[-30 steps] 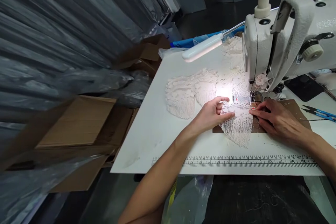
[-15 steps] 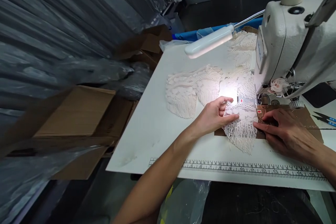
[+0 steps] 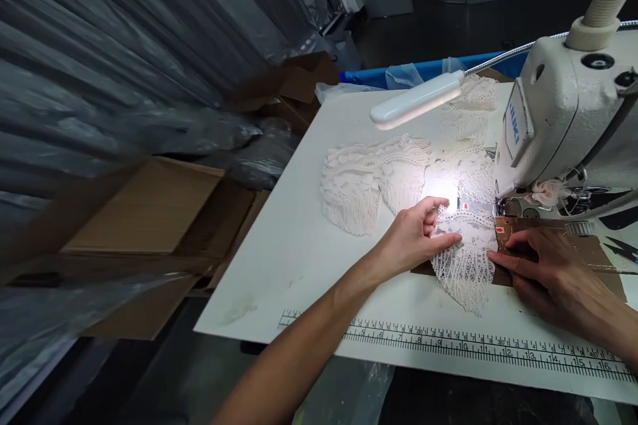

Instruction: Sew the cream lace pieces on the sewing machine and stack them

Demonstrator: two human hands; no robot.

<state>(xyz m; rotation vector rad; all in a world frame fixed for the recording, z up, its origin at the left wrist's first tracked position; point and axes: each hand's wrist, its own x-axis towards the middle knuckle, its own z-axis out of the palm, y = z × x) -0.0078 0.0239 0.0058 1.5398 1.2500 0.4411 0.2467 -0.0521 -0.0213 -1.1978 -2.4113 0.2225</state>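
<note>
Both hands flat, nothing pinched: left hand [image 3: 411,239] fingers spread on cream net lace piece [image 3: 461,259], right hand [image 3: 543,269] pressing brown card template [image 3: 595,249], near desk's front edge beneath white sewing machine [image 3: 558,119]. Keep lace edge against template, fingers off needle.

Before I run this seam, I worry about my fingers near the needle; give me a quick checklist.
1. Left hand flat on the lace piece: ok.
2. Right hand pressing the brown template, apart from the needle area: ok, though close.
3. Lace edge under the presser foot: cannot tell, glare hides it.
4. Lamp lighting the work: ok.
5. Finished lace lying apart from the seam: ok.
6. Scissors away from both hands: ok.
</note>
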